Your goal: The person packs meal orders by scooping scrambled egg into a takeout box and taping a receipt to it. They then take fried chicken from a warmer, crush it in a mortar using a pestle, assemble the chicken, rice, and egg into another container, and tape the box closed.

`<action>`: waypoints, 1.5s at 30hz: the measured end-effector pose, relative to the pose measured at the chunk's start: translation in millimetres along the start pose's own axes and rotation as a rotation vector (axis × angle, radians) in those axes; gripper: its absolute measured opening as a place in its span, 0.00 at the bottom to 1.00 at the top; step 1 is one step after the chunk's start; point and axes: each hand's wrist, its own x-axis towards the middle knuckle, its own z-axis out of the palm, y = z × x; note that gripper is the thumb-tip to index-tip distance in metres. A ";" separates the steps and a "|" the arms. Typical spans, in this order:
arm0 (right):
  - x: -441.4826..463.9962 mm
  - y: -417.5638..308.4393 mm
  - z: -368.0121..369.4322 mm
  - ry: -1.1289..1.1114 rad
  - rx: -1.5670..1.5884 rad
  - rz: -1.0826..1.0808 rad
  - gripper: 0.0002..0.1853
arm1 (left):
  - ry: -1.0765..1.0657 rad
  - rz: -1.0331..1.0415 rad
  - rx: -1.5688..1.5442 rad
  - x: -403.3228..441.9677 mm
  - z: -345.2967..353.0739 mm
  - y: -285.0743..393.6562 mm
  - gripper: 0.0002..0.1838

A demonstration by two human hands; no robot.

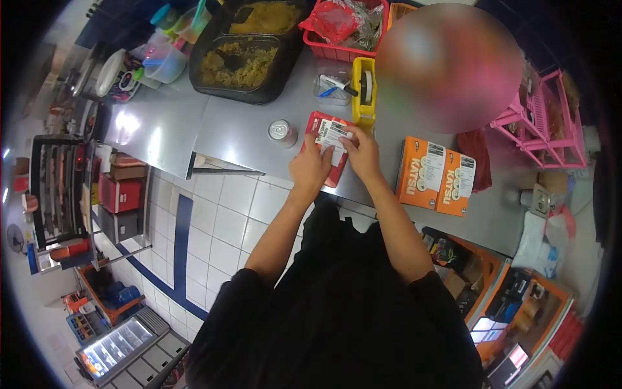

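A flat red box (pixel 334 176) lies near the front edge of the metal counter. Over its face is a white printed label (pixel 332 135). My left hand (pixel 310 168) is at the label's left and lower side, its fingers closed on the paper. From the right, my right hand (pixel 363 154) pinches the label's right edge between thumb and finger. Whether the label is stuck down cannot be made out. Left of the box stands a silver can (pixel 282 133). Two orange KATSU boxes (pixel 421 174) with white labels lie to the right of my right hand.
Behind the red box are a yellow tape dispenser (pixel 364 97) and a clear cup of pens (pixel 332 91). A black two-part tray of food (pixel 243 68) sits further left. A red basket (pixel 341 29) stands at the back, a pink rack (pixel 541 123) at the right.
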 end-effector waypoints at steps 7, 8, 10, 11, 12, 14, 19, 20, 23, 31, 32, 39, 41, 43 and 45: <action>-13.1 -16.8 -8.9 -0.066 -0.304 0.086 0.22 | -0.052 -0.044 -0.025 25.6 -34.0 -1.0 0.20; -16.9 -15.4 -9.5 -0.060 -0.304 0.103 0.22 | -0.021 -0.129 -0.145 32.9 -40.6 2.5 0.19; -21.0 -10.8 -9.4 -0.071 -0.296 0.013 0.24 | 0.003 -0.100 -0.356 53.5 -36.5 12.9 0.18; -21.8 -7.0 -5.9 -0.074 -0.287 0.005 0.24 | 0.045 -0.063 -0.571 66.0 -36.6 20.3 0.17; -25.4 1.1 0.0 -0.083 -0.171 0.014 0.25 | -0.126 -0.181 -0.746 73.2 -36.4 38.1 0.18; -26.9 6.6 5.7 -0.092 -0.043 0.006 0.26 | -0.381 -0.340 -0.909 83.1 -14.4 74.2 0.20; -25.0 11.0 24.5 -0.088 -0.105 -0.119 0.29 | -0.442 -0.506 -0.585 104.0 40.7 117.2 0.23; -25.7 5.4 25.2 -0.067 -0.096 -0.080 0.30 | -0.453 -0.577 -0.637 107.6 47.3 114.3 0.24; -24.5 3.3 19.4 -0.122 -0.061 -0.027 0.33 | -0.514 -0.634 -0.750 117.3 62.6 100.6 0.23; -21.7 17.2 16.2 -0.247 -0.058 0.075 0.34 | -0.290 -0.035 -0.486 64.3 66.0 75.6 0.15; -24.3 22.6 20.7 -0.273 -0.040 0.066 0.34 | -0.212 0.199 0.069 65.2 64.6 78.4 0.14; -21.8 14.9 28.3 -0.180 -0.085 0.076 0.34 | -0.103 0.173 0.372 75.3 53.5 75.4 0.14; -17.3 19.7 28.9 -0.162 -0.097 0.046 0.34 | -0.154 0.127 0.390 87.8 56.5 70.4 0.14; -20.5 8.5 20.3 -0.196 -0.127 0.120 0.35 | -0.344 -0.036 0.281 91.3 54.5 60.4 0.15; -21.0 -1.7 15.7 -0.163 -0.143 0.119 0.35 | -0.384 -0.021 0.270 99.9 46.5 61.4 0.16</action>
